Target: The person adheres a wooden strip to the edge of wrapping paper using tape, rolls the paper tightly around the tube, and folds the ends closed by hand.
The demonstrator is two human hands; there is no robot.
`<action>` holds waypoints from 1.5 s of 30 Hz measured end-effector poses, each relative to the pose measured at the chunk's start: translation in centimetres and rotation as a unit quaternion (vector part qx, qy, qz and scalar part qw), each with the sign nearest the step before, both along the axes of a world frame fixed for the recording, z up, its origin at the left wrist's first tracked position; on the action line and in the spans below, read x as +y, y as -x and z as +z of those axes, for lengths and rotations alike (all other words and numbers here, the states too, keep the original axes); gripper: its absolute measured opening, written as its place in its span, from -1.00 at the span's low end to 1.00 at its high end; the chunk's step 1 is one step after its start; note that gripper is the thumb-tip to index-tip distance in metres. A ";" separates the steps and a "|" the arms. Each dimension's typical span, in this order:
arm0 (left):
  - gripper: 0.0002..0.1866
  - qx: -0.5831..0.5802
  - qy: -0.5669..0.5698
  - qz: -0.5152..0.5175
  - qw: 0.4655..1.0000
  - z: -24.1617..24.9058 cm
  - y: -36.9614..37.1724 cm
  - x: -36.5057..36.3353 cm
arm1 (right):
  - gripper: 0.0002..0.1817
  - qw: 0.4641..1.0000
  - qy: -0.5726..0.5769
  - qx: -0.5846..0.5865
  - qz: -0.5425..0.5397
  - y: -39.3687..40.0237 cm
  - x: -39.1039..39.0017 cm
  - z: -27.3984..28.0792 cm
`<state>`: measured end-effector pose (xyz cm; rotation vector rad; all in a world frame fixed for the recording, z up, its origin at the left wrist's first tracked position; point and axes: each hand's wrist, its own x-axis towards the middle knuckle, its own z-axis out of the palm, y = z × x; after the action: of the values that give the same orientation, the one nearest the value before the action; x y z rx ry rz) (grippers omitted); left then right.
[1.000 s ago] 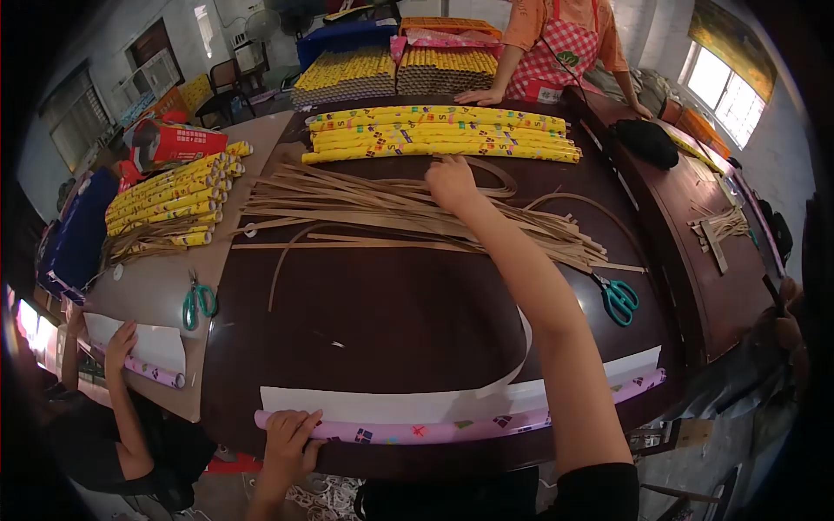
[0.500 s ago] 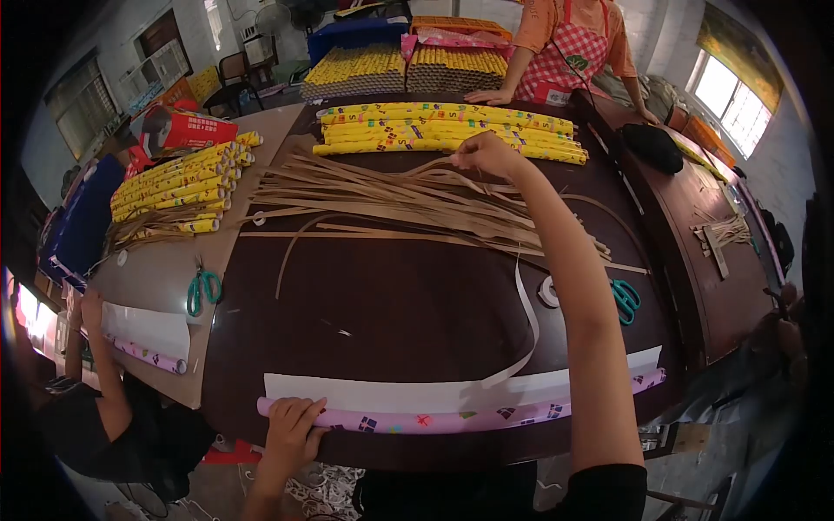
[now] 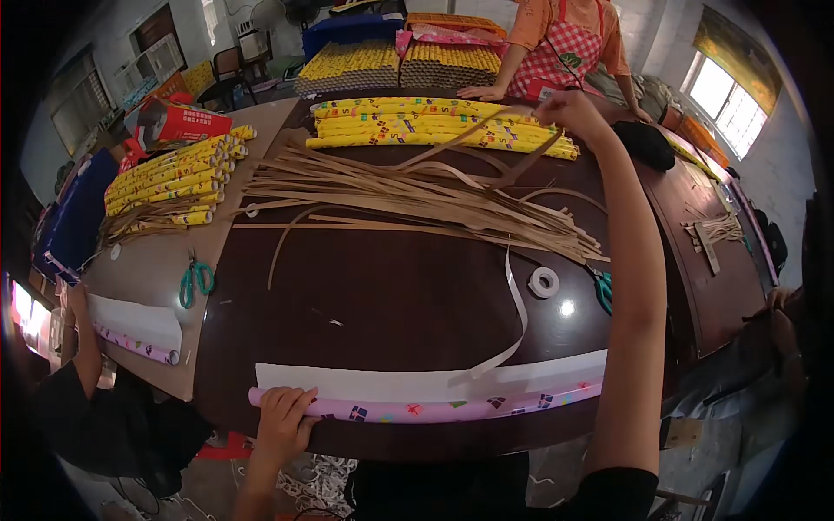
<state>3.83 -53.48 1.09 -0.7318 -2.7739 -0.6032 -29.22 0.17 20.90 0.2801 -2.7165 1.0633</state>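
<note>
My left hand (image 3: 285, 421) is closed over the left end of a purple patterned wrapping paper roll (image 3: 434, 408) near the table's front edge. Along its back side shows the white inner face of the paper (image 3: 356, 379), partly unrolled. Raised over the far right of the table, my right hand (image 3: 569, 113) pinches a brown paper strip (image 3: 530, 158) drawn up from the pile of brown strips (image 3: 391, 191). A white tape strip (image 3: 522, 317) curves down onto the white paper. My right forearm hides the roll's right end and part of some green-handled scissors (image 3: 603, 292).
A white tape roll (image 3: 532, 282) lies beside the strips. Yellow rolls (image 3: 417, 122) line the back; more yellow rolls (image 3: 174, 184) and scissors (image 3: 196, 280) lie left. A person in a checkered apron (image 3: 565, 56) stands opposite. Another person's hand (image 3: 78, 304) is at left.
My right hand has moved right and a little farther back, pulling the brown strip up from the pile. My left hand stays on the purple roll. The view has shifted slightly.
</note>
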 end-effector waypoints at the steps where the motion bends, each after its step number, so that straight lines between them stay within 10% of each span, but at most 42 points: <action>1: -0.44 0.000 -0.001 0.001 1.000 -0.1 0.0 -0.1 | -0.90 0.995 0.092 0.042 -0.016 0.0 0.6 0.4; 9: -0.46 -0.019 0.001 -0.002 1.000 0.3 0.0 0.0 | -0.81 0.889 0.223 0.374 -0.141 0.3 1.0 1.4; 16: -0.46 -0.004 -0.004 0.001 1.000 0.0 -0.1 0.1 | -0.82 0.929 -0.236 0.283 0.025 -0.9 0.0 -8.0; 22: -0.47 0.000 -0.004 -0.005 1.000 -0.1 0.1 0.0 | -0.79 0.945 -0.288 0.158 -0.006 -3.6 2.8 -13.1; 28: -0.48 -0.002 0.000 -0.007 1.000 -0.1 0.0 -0.1 | -0.76 0.797 -0.367 0.478 0.052 -10.2 1.6 -10.8; 31: -0.47 -0.008 -0.001 -0.003 1.000 -0.1 0.0 -0.1 | -0.65 0.765 -0.454 0.433 0.145 -15.0 1.1 -12.7; 45: -0.42 -0.016 -0.002 0.011 1.000 -0.4 -0.2 -0.1 | -0.74 0.855 -0.430 0.284 0.062 -17.5 4.6 -17.6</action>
<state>4.08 -53.57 0.69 -0.6947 -2.8055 -0.6223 -11.74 4.75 3.26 0.7642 -2.4219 -0.2888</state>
